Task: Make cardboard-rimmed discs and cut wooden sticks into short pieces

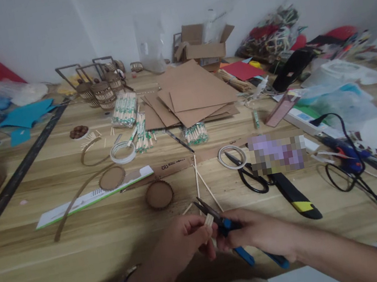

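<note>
Left hand (194,238): pinching a small bunch of short wooden sticks (209,220), low over the bench (33,273), close in front of me. Right hand (244,231): gripping blue-handled cutters (228,224), handles spread, blades just beside my bunch. Longer loose sticks (198,183) lie just beyond my hands. Round cardboard piece (159,195) ahead to the left; black scissors (255,181) and tape roll (220,160) ahead to the right.

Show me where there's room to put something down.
Bare wood lies left of the left hand, nearer than the white strip. A smaller patch sits between the yellow-banded black handle and black cable. It's crowded behind, around the cardboard sheets.
</note>
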A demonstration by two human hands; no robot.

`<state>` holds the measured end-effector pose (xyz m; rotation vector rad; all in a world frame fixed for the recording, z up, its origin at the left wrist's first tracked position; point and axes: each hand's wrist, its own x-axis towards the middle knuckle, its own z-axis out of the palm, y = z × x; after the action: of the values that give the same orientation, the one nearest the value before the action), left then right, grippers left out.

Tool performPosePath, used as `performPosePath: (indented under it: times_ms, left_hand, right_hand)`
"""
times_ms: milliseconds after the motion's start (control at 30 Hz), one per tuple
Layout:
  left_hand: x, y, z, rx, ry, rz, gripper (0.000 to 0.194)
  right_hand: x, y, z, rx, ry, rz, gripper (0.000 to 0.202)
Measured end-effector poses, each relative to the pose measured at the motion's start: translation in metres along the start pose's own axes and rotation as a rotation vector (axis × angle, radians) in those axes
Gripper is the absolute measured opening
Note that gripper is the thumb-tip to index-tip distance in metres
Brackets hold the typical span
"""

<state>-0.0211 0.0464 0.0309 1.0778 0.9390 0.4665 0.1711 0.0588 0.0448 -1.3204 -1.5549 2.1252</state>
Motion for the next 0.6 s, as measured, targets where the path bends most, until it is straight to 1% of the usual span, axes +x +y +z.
performPosePath:
  times_ms: [100,233,367,467,600]
  left_hand:
    - [0.001,-0.001,-0.002,0.024,0.004,0.008,0.026]
    - [0.003,-0.003,-0.003,0.045,0.007,0.007,0.026]
    - [0.002,-0.002,-0.003,0.082,0.005,0.007,0.028]
    - [0.000,0.002,-0.003,0.133,0.027,0.000,0.031]
    - [0.001,0.004,-0.002,0.172,0.039,0.024,0.034]
  right_hand:
    - [0.002,0.005,0.000,0.022,-0.008,0.040,0.016]
    - [0.003,0.007,0.002,-0.004,0.013,0.027,0.015]
    - [0.003,0.007,0.004,-0.037,0.056,0.026,0.014]
    - [0.003,0.009,0.005,-0.112,0.103,0.018,0.013]
    - [0.005,0.016,0.004,-0.196,0.172,-0.012,0.018]
